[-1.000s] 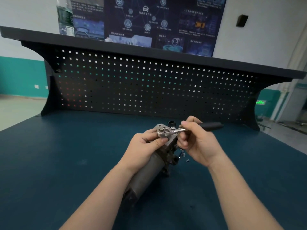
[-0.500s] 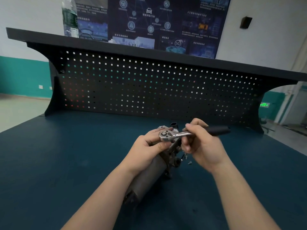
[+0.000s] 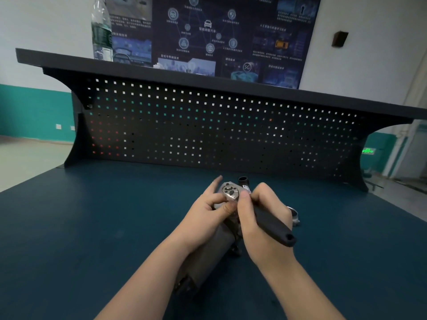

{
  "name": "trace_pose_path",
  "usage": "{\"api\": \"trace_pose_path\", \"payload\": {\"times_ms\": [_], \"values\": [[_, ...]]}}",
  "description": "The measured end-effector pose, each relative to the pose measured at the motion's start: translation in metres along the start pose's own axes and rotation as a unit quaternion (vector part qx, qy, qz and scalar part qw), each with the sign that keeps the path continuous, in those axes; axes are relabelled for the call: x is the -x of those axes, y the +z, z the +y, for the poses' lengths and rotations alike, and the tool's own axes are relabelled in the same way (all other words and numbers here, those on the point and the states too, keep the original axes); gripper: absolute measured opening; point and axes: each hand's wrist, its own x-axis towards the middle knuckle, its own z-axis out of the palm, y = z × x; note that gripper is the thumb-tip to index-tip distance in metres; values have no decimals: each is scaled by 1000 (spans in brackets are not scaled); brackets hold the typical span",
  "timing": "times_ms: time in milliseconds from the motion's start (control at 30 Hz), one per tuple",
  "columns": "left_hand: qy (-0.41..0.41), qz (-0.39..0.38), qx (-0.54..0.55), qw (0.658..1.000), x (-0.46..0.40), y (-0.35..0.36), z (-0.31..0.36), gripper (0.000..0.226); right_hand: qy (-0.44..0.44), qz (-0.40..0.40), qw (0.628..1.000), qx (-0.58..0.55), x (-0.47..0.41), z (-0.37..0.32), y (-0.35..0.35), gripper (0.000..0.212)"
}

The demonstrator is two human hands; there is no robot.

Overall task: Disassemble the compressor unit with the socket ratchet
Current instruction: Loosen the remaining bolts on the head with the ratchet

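The socket ratchet has a bright, polished metal head and a matt black handle. The compressor unit is dull, grey metal. At twelve o'clock, the pegboard looks matt black; the bench top matt teal.

Single head view: looks forward-down, close over workbench, pegboard beyond.
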Motion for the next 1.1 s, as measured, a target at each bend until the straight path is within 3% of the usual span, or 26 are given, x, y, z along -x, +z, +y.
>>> {"api": "trace_pose_path", "payload": {"times_ms": [167, 267, 333, 433, 533, 633, 700, 733, 800, 833, 867, 933, 1033, 1100], "values": [[40, -6, 31, 999, 2, -3, -4, 28, 54, 23, 996, -69, 3, -4, -1, 32], [45, -10, 59, 997, 1, -4, -4, 20, 101, -35, 985, -134, -16, -1, -13, 32], [57, -15, 51, 997, 0, -3, -4, 15, 180, -100, 951, -232, -37, 5, -25, 33], [95, -20, 5, 995, 0, -2, -3, 24, 312, -162, 869, -348, -58, 18, -38, 24], [99, -18, 17, 995, 1, -2, -4, 27, 339, -169, 845, -379, -60, 29, -40, 22], [95, -1, 24, 995, -1, -1, -8, 30, 306, -92, 876, -361, -52, 26, -29, 34], [88, 13, 29, 996, -3, 0, -11, 31, 194, 20, 939, -284, -27, 24, -14, 39], [81, 16, 29, 996, -4, -1, -13, 31, 105, 75, 973, -190, -12, 22, -6, 35], [73, 9, 29, 997, -3, -3, -16, 30, -49, 72, 995, -58, 17, 14, 5, 27], [72, 2, 35, 997, -2, -5, -17, 26, -83, 46, 995, -41, 20, 13, 5, 25], [71, -5, 39, 997, -3, -6, -18, 20, -74, 22, 996, -47, 13, 9, 0, 25], [74, -8, 32, 997, -3, -8, -17, 18, 50, -26, 991, -121, -17, 3, -15, 28], [75, -6, 43, 996, -3, -5, -13, 19, 267, -149, 905, -295, -57, 9, -35, 30], [72, 10, 66, 995, -2, -1, -11, 19, 297, -141, 885, -328, -60, 15, -32, 28]]}}
